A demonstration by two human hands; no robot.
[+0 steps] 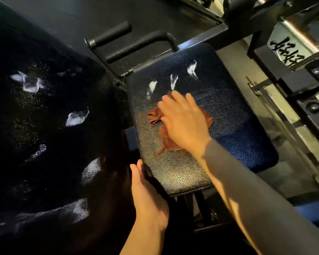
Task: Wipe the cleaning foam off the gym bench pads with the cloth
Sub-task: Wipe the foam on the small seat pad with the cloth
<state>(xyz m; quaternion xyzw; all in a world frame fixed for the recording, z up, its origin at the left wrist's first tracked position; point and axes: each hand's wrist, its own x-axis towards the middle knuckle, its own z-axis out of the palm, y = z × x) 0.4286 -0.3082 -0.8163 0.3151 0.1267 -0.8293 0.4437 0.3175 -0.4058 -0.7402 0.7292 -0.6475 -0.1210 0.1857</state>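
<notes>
While I watch the head view, the right hand [182,120] lies flat on the reddish-brown cloth [156,117], pressing it onto the seat pad [243,144]. Its fingers [167,104] are straight and slightly apart, not curled; they look blurred. Cloth is bunched under the palm, w/ one flap sticking out left of the fingers and another poking out below the heel of the hand, near the grey sleeve [234,172].

Just beyond the fingertips, 3 white foam streaks [173,81] sit on the seat pad's far part, the nearest streak almost touching the cloth edge. Pad surface nearer than the fingers looks wet and shiny, no white on it.

Left hand [147,196] is at the seat pad's near-left corner; thumb [136,169] lies along the pad edge, the other fingers go underneath, out of sight, so I see it holds the corner but can't tell how tight.

Far left of both hands, the big black back pad [44,126] carries several white foam patches [75,118], well apart from the cloth, w/ fine droplets around them.

Beyond the fingers, two black handle grips [110,34] stick out from the machine frame [215,32]. To the right of the right hand, metal rails and a pull pin [253,87] sit by the pad.
</notes>
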